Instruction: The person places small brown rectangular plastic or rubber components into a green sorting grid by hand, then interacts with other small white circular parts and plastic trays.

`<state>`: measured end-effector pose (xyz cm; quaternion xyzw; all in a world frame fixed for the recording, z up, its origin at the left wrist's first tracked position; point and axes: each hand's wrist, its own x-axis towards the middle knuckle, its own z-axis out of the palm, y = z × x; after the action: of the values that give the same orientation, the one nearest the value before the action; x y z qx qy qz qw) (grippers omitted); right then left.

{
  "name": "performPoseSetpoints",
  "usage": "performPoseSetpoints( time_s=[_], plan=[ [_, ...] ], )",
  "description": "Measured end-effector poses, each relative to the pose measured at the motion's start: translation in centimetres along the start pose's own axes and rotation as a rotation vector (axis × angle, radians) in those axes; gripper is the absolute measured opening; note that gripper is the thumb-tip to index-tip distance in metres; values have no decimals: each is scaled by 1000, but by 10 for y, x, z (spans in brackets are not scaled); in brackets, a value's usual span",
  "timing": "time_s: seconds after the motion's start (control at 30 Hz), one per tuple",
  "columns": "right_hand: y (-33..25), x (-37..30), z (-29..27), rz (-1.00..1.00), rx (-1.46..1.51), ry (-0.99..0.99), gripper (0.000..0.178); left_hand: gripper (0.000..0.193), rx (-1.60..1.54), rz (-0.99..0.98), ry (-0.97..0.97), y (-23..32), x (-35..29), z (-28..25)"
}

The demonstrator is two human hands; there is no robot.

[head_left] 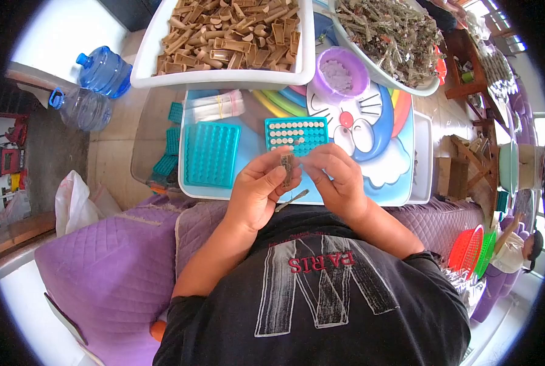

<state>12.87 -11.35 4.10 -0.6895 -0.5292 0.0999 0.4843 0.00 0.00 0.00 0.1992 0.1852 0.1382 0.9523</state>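
Observation:
My left hand (258,188) is closed on a small, narrow brown piece with a patterned face (286,171), held upright between thumb and fingers. Close beside it, my right hand (338,182) has its thumb and fingertips pinched together near the piece's upper end; whatever they hold is too small to name. Just beyond both hands lies a teal dimpled tray (317,125) with rows of small white round pieces (283,125); my fingers hide its near edge. A thin greyish strip-like thing (292,200) lies by the table edge below my hands.
Another teal tray (211,155) lies left, with a bundle of white sticks (214,107) behind it. At the back stand a white bin of brown half-round pieces (224,77), a purple bowl (361,66) and a basin of wrapped pieces (431,85). Blue water bottles (105,72) stand far left.

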Motion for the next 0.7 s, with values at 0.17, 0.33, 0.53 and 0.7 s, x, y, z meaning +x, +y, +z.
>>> performPoseSetpoints(
  time_s=[0.17,0.33,0.53,0.7],
  plan=[
    [2,0,-1,-91,-38,-8,31,38,56,20,4,-4,0,4],
    [4,-4,0,-142,-149,-18,32,36,196,90,56,-7,-2,9],
    [19,-1,-3,-92,-166,15,23,32,176,48,155,-5,6,-2],
    [66,3,-4,144,-321,58,9,27,103,-35,281,-9,8,-26]
  ],
)
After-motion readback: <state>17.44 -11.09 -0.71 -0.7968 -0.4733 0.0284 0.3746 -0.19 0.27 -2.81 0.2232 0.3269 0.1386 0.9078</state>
